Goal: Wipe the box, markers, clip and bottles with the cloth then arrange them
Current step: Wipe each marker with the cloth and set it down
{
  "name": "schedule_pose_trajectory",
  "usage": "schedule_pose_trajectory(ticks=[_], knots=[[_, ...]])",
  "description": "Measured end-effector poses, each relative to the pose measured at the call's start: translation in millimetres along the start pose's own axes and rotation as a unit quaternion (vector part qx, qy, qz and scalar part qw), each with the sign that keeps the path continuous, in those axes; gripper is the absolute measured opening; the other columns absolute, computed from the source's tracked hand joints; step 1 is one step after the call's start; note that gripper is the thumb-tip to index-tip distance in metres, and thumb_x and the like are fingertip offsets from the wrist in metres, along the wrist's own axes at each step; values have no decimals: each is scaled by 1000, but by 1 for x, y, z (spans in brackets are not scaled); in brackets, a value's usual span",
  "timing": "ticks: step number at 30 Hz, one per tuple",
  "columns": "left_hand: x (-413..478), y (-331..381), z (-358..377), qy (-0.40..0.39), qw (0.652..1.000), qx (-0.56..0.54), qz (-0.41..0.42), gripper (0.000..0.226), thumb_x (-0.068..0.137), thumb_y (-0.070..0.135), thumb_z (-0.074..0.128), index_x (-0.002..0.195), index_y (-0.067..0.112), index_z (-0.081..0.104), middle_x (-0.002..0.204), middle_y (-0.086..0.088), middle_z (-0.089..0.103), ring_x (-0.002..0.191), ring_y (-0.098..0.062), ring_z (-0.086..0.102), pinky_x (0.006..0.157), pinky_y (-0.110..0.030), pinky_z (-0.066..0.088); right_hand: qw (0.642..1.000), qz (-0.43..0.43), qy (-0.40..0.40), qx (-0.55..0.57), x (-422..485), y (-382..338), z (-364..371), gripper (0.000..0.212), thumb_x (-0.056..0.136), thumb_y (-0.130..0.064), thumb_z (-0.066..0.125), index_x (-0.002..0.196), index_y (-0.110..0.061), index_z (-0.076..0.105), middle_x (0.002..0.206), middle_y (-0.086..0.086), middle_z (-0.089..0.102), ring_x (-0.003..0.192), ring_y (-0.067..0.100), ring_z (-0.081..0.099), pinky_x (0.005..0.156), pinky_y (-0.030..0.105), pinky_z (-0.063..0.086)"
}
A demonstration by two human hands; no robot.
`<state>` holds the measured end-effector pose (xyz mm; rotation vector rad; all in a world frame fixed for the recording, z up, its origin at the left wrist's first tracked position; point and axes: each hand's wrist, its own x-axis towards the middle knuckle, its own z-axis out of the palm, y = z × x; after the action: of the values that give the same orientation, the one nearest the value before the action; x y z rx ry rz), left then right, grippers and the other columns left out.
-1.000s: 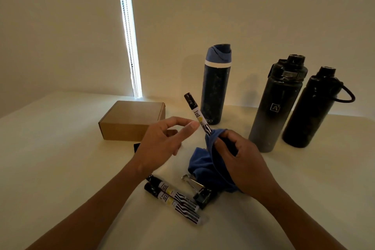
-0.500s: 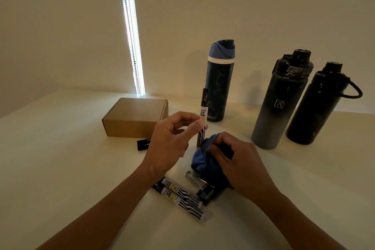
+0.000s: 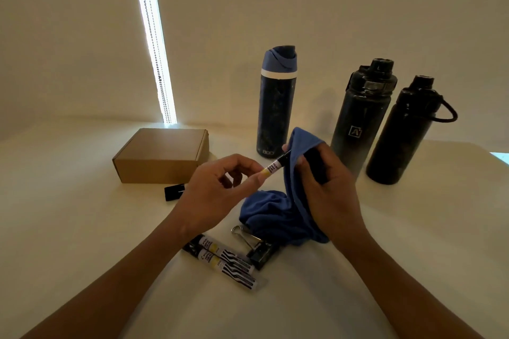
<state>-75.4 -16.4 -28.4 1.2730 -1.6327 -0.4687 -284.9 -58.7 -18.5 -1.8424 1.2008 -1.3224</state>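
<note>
1. two markers (image 3: 224, 263), side by side on the table (image 3: 82, 228); binder clip (image 3: 254, 246) just beside them.
2. left hand (image 3: 217, 195) pinches a third marker (image 3: 275, 166), its far end in the blue cloth (image 3: 278, 215) gripped by the right hand (image 3: 330, 192).
3. small black clip (image 3: 174, 192), cardboard box (image 3: 162, 155).
4. three bottles (image 3: 276, 103) upright at the back.

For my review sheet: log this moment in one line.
step: wiping marker | left hand: pinches marker | right hand: grips cloth around marker tip | bottles: untouched
</note>
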Motion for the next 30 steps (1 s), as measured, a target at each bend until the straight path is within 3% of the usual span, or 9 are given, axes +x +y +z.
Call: schedule_pose_trajectory(ticks=[3,5,7,10,13,17,21,25,30], knots=[[0,-2,-2,-16,1000,20,3,9,94,36,71,103,38,72,95,17,71,85,-12,67,72,-25,59,999,26,-41,-6,0,3,1,29,95,-37,59,115,-15,60,84,-9,60,78,6,62,62,3,44],[1,-3,-3,-29,999,27,2,9,94,37,70,103,40,71,97,19,71,91,-11,69,78,-24,60,999,-6,-28,-19,0,5,0,22,93,-41,62,110,-27,60,85,-16,64,86,3,64,65,3,45],[2,-3,-6,-34,999,31,5,10,94,39,69,103,42,71,99,20,71,94,-10,69,81,-21,58,999,-45,1,-27,1,4,-4,8,93,-43,62,95,-35,62,77,-20,65,74,-1,63,63,8,47],[2,1,-7,-33,999,29,10,12,94,38,70,106,36,74,97,22,72,92,-8,69,79,-16,56,997,-64,31,-13,0,3,-7,21,100,-38,53,88,-25,64,71,-14,63,64,2,57,59,12,44],[2,3,-7,-31,999,36,15,14,94,37,70,107,34,74,95,23,72,90,-5,68,77,-14,54,998,-63,19,-1,-1,1,-6,24,103,-40,49,94,-23,63,79,-8,66,71,7,60,64,18,47],[2,4,-8,-27,999,32,16,13,92,40,67,104,37,72,95,26,72,91,-4,68,76,-13,52,997,-73,25,-25,0,6,-2,20,97,-42,61,102,-23,64,93,-11,63,84,1,60,73,12,48],[1,4,-10,-33,999,41,12,14,94,39,68,107,35,73,97,26,71,91,-3,68,75,-13,53,1000,-13,-2,-27,2,14,0,28,96,-35,61,113,-13,63,92,-2,65,76,3,60,70,4,45],[2,8,-8,-32,998,50,20,16,94,38,69,108,32,74,95,24,73,86,-3,69,71,-14,55,994,-79,47,-54,3,11,-2,22,99,-40,54,92,-21,62,71,-8,59,65,10,58,55,14,44],[-1,8,-11,-9,995,94,36,22,88,49,67,105,36,73,91,21,72,88,-1,69,73,-10,53,999,-43,2,-4,-1,4,-4,22,92,-47,66,99,-25,68,91,-11,68,84,4,64,74,14,50]])
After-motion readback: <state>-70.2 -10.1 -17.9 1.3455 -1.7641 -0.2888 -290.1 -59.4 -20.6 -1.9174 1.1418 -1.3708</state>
